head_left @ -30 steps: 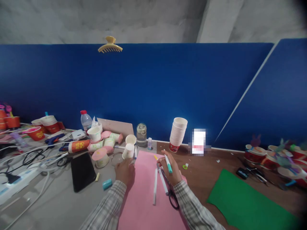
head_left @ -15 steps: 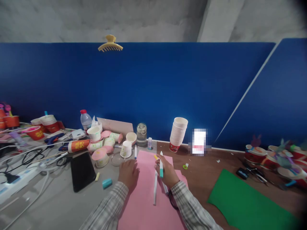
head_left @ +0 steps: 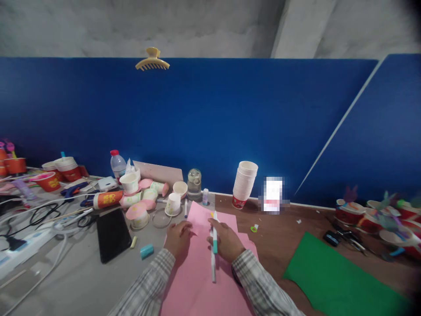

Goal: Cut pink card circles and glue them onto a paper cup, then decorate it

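Note:
A large pink sheet [head_left: 200, 281] lies in front of me, with smaller pink paper at its top. My left hand [head_left: 179, 239] rests at the left edge, its fingers and thumb pinching the pink paper, whose edge is raised there. My right hand [head_left: 226, 239] lies over the right part of the paper and holds a white marker with a teal end [head_left: 215, 239], pointing away from me. A small yellow bit shows by its fingertips. Another white marker [head_left: 213, 267] lies on the sheet below. Something dark is partly hidden under my right sleeve.
A leaning stack of paper cups [head_left: 244, 184] and a glass jar [head_left: 194, 186] stand at the back. Green paper [head_left: 335, 276] and scissors are on the right. On the left are a black tablet [head_left: 113, 235], a teal cap [head_left: 147, 251], several cups and cables.
My left hand has lifted a little and now pinches the paper, whose top left corner has shifted up. My right hand has moved slightly left and down with the marker.

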Available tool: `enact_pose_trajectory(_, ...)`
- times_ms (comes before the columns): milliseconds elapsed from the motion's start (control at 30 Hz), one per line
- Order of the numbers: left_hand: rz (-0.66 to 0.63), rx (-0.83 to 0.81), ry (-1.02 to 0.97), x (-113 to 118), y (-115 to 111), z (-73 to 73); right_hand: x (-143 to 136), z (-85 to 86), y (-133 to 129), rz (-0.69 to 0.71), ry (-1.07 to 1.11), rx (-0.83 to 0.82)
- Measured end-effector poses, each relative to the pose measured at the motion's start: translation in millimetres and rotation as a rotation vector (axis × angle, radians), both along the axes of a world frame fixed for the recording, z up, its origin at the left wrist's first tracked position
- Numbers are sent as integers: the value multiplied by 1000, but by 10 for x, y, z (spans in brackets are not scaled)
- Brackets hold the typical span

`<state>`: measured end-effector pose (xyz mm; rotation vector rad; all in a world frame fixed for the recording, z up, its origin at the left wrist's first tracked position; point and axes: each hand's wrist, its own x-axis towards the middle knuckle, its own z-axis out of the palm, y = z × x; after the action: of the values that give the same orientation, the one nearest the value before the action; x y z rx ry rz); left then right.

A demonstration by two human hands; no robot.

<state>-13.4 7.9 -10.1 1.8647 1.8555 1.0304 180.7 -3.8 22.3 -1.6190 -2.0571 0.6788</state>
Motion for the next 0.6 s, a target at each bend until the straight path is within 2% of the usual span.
enact_pose_trajectory(133, -21, 31, -51, 4, -2, 41, 219, 91, 96, -138, -98, -32)
enact_pose_trajectory(233, -34, 39, -68, -4, 4, 38, 293, 91, 114, -159, -162, -82)
enact_pose_trajectory(433, -54, 37, -75, -17, 11, 5, 126, -33, 46, -104, -256, -109)
enact_pose_trajectory(600, -66, 27, -77, -37, 30, 7, 104, -90, 73, -123, -268, -91)
